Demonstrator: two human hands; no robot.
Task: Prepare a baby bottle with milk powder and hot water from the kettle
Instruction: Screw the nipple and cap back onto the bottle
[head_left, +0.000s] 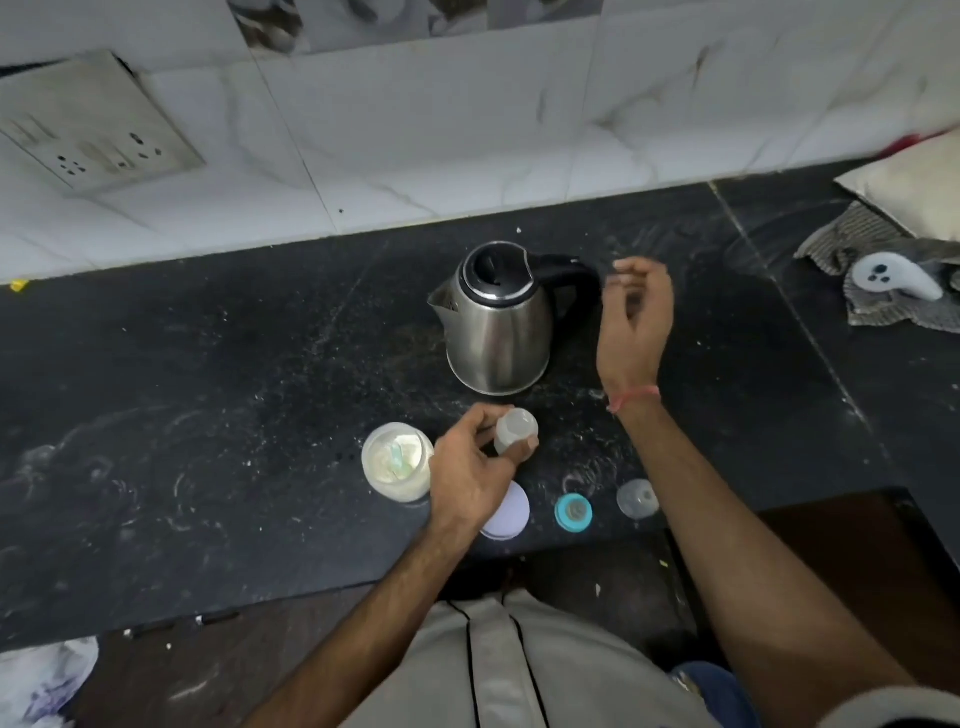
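A clear baby bottle (515, 430) stands upright before the steel kettle (497, 318) (black lid closed), beside an open powder jar (397, 460).

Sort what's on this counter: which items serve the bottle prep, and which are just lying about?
In use: kettle; baby bottle, held by the left hand; open powder jar; white lid; teal ring; clear cap.

Lying about: striped cloth; white gadget; cushion.

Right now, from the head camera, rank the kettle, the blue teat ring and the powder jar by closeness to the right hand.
From the right hand:
1. Kettle, just left, handle by the fingers.
2. Blue teat ring, nearer the counter's front edge.
3. Powder jar, farthest, beyond the left hand.
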